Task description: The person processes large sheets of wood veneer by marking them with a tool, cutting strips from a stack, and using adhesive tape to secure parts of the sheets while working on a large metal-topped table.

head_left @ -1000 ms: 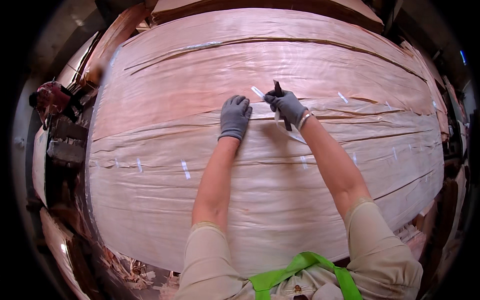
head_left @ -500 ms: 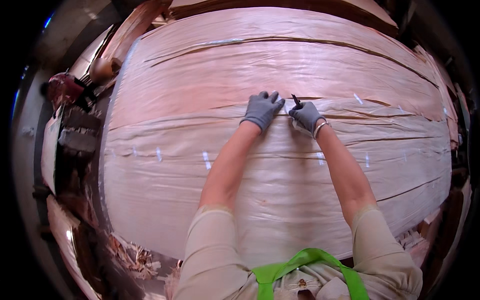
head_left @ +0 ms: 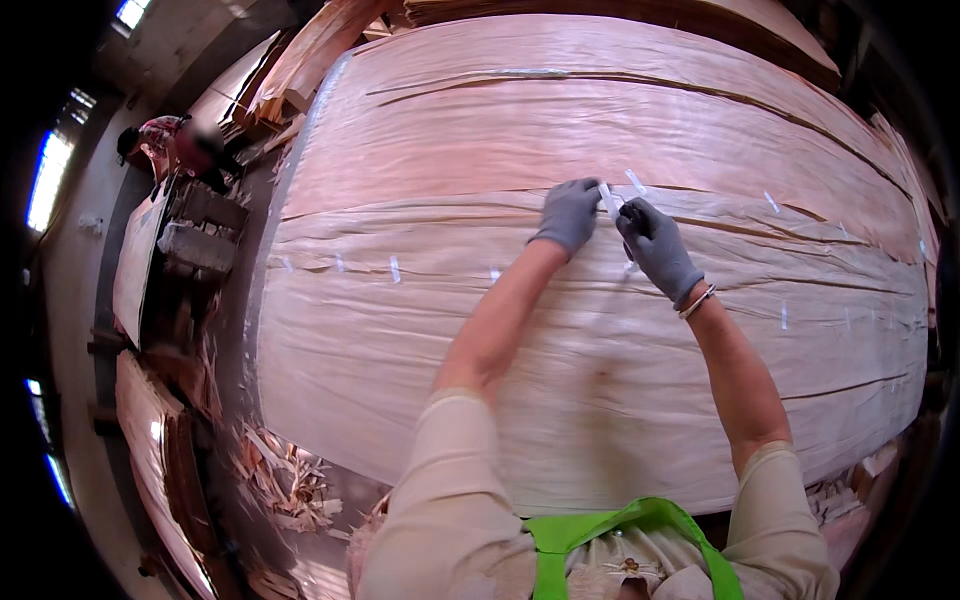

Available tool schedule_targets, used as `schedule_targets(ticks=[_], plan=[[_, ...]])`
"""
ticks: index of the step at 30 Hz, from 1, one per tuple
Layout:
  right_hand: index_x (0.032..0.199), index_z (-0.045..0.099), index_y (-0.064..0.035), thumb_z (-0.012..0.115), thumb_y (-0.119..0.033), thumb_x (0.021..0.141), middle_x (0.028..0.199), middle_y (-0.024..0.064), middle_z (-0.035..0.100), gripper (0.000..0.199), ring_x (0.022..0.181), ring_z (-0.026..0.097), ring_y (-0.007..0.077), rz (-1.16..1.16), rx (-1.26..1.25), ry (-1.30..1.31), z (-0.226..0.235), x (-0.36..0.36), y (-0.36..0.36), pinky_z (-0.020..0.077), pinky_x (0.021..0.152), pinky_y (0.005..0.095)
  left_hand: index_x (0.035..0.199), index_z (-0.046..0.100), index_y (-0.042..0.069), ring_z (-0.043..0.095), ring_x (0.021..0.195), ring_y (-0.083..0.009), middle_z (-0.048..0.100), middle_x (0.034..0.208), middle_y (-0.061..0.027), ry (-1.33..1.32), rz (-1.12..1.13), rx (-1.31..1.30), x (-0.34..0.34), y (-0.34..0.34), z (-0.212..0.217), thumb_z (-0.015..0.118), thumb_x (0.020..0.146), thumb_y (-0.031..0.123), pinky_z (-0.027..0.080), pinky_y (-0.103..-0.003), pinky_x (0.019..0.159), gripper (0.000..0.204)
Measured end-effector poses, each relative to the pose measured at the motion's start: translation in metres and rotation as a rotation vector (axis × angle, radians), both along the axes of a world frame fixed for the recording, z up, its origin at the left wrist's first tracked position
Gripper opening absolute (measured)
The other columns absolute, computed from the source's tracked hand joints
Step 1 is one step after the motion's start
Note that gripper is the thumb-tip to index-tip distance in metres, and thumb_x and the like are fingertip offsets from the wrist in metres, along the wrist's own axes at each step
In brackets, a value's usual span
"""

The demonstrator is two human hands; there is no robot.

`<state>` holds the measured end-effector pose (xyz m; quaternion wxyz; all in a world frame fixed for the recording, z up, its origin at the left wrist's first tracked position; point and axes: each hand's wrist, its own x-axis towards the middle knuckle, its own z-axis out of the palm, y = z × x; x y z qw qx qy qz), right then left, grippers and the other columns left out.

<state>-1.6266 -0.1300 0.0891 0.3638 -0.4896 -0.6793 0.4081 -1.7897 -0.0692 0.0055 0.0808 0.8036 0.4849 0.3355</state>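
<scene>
A wide sheet of thin reddish wood veneer (head_left: 420, 330) lies flat before me, with long splits running across it. My left hand (head_left: 568, 214) and my right hand (head_left: 655, 245), both in grey gloves, meet over a split near the middle. Between their fingertips is a short strip of pale tape (head_left: 607, 199), pinched by both hands just above the veneer. More short tape strips (head_left: 394, 268) are stuck along the splits to the left and right. A bracelet sits on my right wrist.
Another person (head_left: 175, 150) stands at the far left beside a stack of wood pieces (head_left: 195, 240). Veneer scraps (head_left: 285, 480) litter the floor at the lower left. More veneer sheets (head_left: 150, 440) lie along the left edge.
My view has shifted right and nearer. Both hands came together over the split. The dark tool seen in my right hand earlier is no longer visible; a tape strip is between my fingers.
</scene>
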Motion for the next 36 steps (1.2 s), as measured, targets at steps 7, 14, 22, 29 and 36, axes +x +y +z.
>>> schedule_targets(ticks=[7, 14, 22, 29, 36], plan=[[0.082, 0.064, -0.004, 0.066, -0.023, 0.085, 0.057, -0.001, 0.052, 0.019, 0.048, 0.045, 0.0059, -0.007, -0.367, 0.273, -0.03, -0.138, 0.011, 0.0346, 0.045, 0.0233, 0.101, 0.063, 0.009, 0.057, 0.098, -0.0293, 0.06, 0.11, -0.0095, 0.215, 0.186, 0.148, -0.209, -0.055, -0.019, 0.054, 0.081, 0.014, 0.045, -0.041, 0.084, 0.022], [0.081, 0.067, -0.0083, 0.067, -0.024, 0.082, 0.065, 0.0019, 0.059, 0.016, 0.053, 0.052, 0.012, -0.121, -0.615, 0.208, -0.081, -0.226, 0.089, 0.0385, 0.046, 0.0274, 0.121, 0.051, 0.011, 0.057, 0.096, -0.0331, 0.056, 0.12, -0.0112, -0.199, 0.346, -0.159, -0.226, -0.033, -0.025, 0.049, 0.083, 0.008, 0.048, -0.042, 0.082, 0.037], [0.071, 0.065, -0.0046, 0.068, -0.023, 0.076, 0.056, 0.0042, 0.056, 0.02, 0.043, 0.049, 0.0133, -0.167, -0.689, -0.044, -0.061, -0.229, 0.072, 0.0367, 0.04, 0.029, 0.124, 0.051, 0.037, 0.054, 0.103, -0.0259, 0.046, 0.134, -0.0026, 0.506, 0.138, -0.17, -0.245, -0.021, -0.016, 0.045, 0.087, 0.02, 0.046, -0.042, 0.079, 0.041], [0.081, 0.066, -0.0029, 0.063, -0.019, 0.077, 0.065, 0.0155, 0.063, 0.017, 0.068, 0.064, 0.0319, -0.209, -0.189, -0.667, -0.069, -0.229, 0.019, 0.0484, 0.064, 0.0428, 0.121, 0.052, 0.038, 0.052, 0.107, -0.0268, 0.047, 0.131, -0.0048, 0.585, 0.12, -0.259, -0.212, -0.015, 0.006, 0.041, 0.09, 0.024, 0.045, -0.043, 0.081, 0.036], [0.096, 0.06, -0.0069, 0.061, -0.019, 0.082, 0.071, 0.0151, 0.063, 0.018, 0.064, 0.062, 0.0311, -0.034, 0.365, -0.388, 0.022, -0.315, -0.048, 0.0468, 0.057, 0.0415, 0.121, 0.055, 0.024, 0.049, 0.115, -0.0319, 0.049, 0.131, -0.0103, 0.283, -0.03, -0.361, -0.273, -0.014, 0.01, 0.051, 0.083, 0.028, 0.044, -0.038, 0.093, 0.038]])
